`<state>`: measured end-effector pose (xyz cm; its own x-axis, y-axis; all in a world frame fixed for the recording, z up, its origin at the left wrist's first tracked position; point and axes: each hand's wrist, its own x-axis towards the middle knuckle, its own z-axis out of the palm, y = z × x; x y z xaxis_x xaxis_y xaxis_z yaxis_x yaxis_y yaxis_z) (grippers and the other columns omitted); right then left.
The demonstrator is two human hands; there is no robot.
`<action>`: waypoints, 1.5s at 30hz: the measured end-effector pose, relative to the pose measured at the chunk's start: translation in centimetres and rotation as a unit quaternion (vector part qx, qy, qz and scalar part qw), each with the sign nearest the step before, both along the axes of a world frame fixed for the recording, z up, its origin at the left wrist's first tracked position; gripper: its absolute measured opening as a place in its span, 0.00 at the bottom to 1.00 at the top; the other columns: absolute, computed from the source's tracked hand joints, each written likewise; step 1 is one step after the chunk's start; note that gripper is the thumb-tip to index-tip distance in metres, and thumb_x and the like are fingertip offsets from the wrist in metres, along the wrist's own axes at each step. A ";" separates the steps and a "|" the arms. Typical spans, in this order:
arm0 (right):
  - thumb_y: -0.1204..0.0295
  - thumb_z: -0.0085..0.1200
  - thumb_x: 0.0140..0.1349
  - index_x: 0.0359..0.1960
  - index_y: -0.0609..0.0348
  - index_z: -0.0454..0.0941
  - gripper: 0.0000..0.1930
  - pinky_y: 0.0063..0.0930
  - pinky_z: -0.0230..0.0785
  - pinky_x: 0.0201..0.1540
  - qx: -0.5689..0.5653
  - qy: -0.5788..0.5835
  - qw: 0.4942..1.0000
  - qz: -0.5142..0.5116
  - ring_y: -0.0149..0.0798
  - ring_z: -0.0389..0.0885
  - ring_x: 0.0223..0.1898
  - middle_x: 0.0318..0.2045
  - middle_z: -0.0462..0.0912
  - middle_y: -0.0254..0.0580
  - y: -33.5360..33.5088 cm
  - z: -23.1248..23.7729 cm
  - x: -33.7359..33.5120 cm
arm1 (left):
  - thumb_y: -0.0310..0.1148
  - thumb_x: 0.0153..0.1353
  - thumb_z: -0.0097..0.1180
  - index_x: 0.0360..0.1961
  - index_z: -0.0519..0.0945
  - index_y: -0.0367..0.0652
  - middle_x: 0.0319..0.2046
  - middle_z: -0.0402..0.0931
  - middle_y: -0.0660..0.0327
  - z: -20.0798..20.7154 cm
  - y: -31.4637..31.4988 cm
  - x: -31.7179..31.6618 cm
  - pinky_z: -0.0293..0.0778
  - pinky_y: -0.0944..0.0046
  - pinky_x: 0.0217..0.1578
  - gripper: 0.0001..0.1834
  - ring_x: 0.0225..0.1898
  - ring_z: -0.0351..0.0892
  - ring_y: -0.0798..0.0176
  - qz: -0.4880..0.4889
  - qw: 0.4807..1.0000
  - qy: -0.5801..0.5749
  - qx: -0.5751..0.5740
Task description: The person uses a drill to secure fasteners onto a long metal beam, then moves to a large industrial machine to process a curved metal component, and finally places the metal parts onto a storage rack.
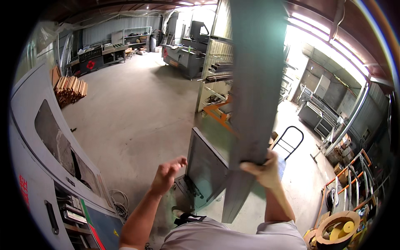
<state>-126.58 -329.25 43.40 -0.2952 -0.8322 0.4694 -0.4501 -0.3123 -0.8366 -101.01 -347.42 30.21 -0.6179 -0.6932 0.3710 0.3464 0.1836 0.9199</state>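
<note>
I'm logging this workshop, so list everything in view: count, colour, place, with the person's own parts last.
Long panel: one, grey, upright, centre
Framed panel: one, grey, left of the long panel's lower part
Cabinet: one, pale grey, near left
Cable coil: one, pale, floor beside cabinet
Wood strips: one stack, brown, far left
Machines: at least three, dark grey, back left, back centre, back right
Trolley handle: one, black, right of long panel
Ring: one, tan, lower right
Smaller things: too cluttered to count
Shirt: one, grey, bottom centre
Left hand: one, bare, beside framed panel
Right hand: one, bare, gripping long panel
</note>
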 end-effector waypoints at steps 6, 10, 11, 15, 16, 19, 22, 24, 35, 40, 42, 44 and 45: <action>0.67 0.74 0.54 0.40 0.62 0.77 0.19 0.30 0.74 0.41 0.146 -0.004 0.985 0.091 0.29 0.76 0.34 0.31 0.83 0.42 -3.0 -9.6 3.9 | 0.50 0.72 0.47 0.60 0.70 0.36 0.51 0.76 0.55 3.3 -2.4 -4.4 0.66 0.55 0.62 0.28 0.53 0.75 0.56 -0.038 0.924 0.311 0.217; 0.63 0.70 0.55 0.36 0.65 0.74 0.20 0.37 0.72 0.37 0.205 0.097 0.965 0.132 0.49 0.76 0.28 0.29 0.78 0.56 -2.9 -14.1 3.2 | 0.59 0.69 0.50 0.60 0.73 0.38 0.49 0.79 0.55 3.8 -6.8 1.3 0.74 0.53 0.55 0.34 0.49 0.79 0.54 -0.025 0.908 0.396 0.132; 0.64 0.70 0.55 0.35 0.65 0.73 0.19 0.39 0.72 0.37 0.215 0.122 0.959 0.136 0.52 0.76 0.29 0.29 0.78 0.56 -2.6 -15.3 2.9 | 0.62 0.67 0.51 0.59 0.74 0.38 0.49 0.80 0.54 3.0 -8.6 3.0 0.75 0.53 0.54 0.36 0.49 0.80 0.54 -0.012 0.917 0.386 0.096; 0.67 0.65 0.56 0.36 0.64 0.70 0.17 0.48 0.70 0.40 0.299 0.198 0.921 0.153 0.63 0.77 0.37 0.32 0.76 0.58 -1.1 -20.1 -0.1 | 0.62 0.66 0.48 0.48 0.82 0.35 0.47 0.82 0.53 3.6 -13.1 7.0 0.73 0.50 0.53 0.36 0.48 0.79 0.52 0.129 0.886 0.335 0.294; 0.68 0.65 0.56 0.36 0.64 0.70 0.17 0.49 0.70 0.40 0.309 0.211 0.914 0.158 0.63 0.77 0.38 0.33 0.76 0.58 -0.7 -21.2 -1.3 | 0.63 0.66 0.46 0.51 0.80 0.35 0.47 0.81 0.53 3.1 -14.5 7.6 0.72 0.51 0.53 0.37 0.48 0.79 0.52 0.105 0.876 0.360 0.304; 0.68 0.62 0.55 0.39 0.62 0.68 0.17 0.50 0.70 0.41 0.359 0.253 0.884 0.161 0.63 0.77 0.39 0.33 0.77 0.57 -0.3 -21.6 -5.0 | 0.63 0.67 0.42 0.57 0.75 0.33 0.50 0.79 0.53 1.0 -17.7 11.9 0.68 0.52 0.57 0.39 0.54 0.76 0.53 0.100 0.888 0.339 0.294; 0.69 0.61 0.49 0.34 0.56 0.71 0.13 0.48 0.71 0.38 0.347 0.288 0.880 0.147 0.60 0.77 0.35 0.30 0.77 0.52 -0.9 -22.2 -11.1 | 0.65 0.67 0.41 0.58 0.74 0.32 0.52 0.78 0.52 -1.3 -19.0 14.9 0.67 0.52 0.59 0.41 0.55 0.75 0.53 0.235 0.844 0.343 0.340; 0.72 0.58 0.48 0.37 0.54 0.75 0.13 0.45 0.74 0.41 0.403 0.361 0.832 0.124 0.59 0.79 0.40 0.34 0.80 0.52 -2.2 -20.8 -14.6 | 0.65 0.66 0.44 0.62 0.72 0.34 0.56 0.75 0.51 -4.8 -20.2 17.3 0.67 0.52 0.61 0.42 0.57 0.74 0.50 0.278 0.803 0.380 0.364; 0.80 0.57 0.48 0.44 0.51 0.81 0.19 0.45 0.75 0.50 0.441 0.544 0.713 0.025 0.53 0.82 0.49 0.44 0.84 0.42 -10.9 -18.1 -28.0 | 0.63 0.67 0.49 0.64 0.72 0.43 0.57 0.75 0.55 -16.8 -7.9 22.2 0.72 0.48 0.58 0.37 0.57 0.74 0.52 0.489 0.720 0.327 0.369; 0.78 0.59 0.47 0.38 0.60 0.78 0.14 0.52 0.72 0.49 0.237 0.616 0.744 0.106 0.62 0.79 0.43 0.39 0.80 0.58 -17.9 -19.0 -30.4 | 0.61 0.59 0.57 0.45 0.80 0.52 0.37 0.82 0.64 -17.9 -1.5 22.7 0.77 0.56 0.41 0.26 0.40 0.80 0.60 0.557 0.619 0.353 0.427; 0.73 0.62 0.49 0.35 0.62 0.76 0.12 0.50 0.74 0.44 0.312 0.639 0.697 0.095 0.61 0.79 0.40 0.35 0.79 0.60 -19.2 -19.4 -31.7 | 0.57 0.58 0.60 0.34 0.79 0.58 0.27 0.78 0.69 -16.8 -1.1 20.8 0.70 0.64 0.27 0.17 0.29 0.78 0.66 0.608 0.551 0.372 0.434; 0.73 0.59 0.53 0.39 0.62 0.77 0.12 0.47 0.74 0.45 0.381 0.564 0.722 0.122 0.57 0.80 0.40 0.35 0.80 0.57 -22.4 -21.6 -33.8 | 0.54 0.61 0.61 0.31 0.79 0.57 0.23 0.76 0.72 -19.9 -1.4 20.0 0.68 0.66 0.26 0.15 0.24 0.74 0.70 0.649 0.515 0.381 0.410; 0.72 0.58 0.55 0.40 0.62 0.77 0.12 0.45 0.74 0.45 0.441 0.485 0.746 0.117 0.55 0.80 0.40 0.36 0.81 0.56 -23.4 -22.8 -34.3 | 0.53 0.63 0.60 0.34 0.80 0.56 0.26 0.78 0.73 -19.9 0.1 19.8 0.70 0.67 0.30 0.14 0.28 0.75 0.72 0.649 0.518 0.374 0.413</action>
<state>-160.86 -352.69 20.58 0.0300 -0.9193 -0.3924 -0.9968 0.0014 -0.0794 -81.25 -347.30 10.32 0.6706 -0.4568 -0.5844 0.7401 0.3587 0.5688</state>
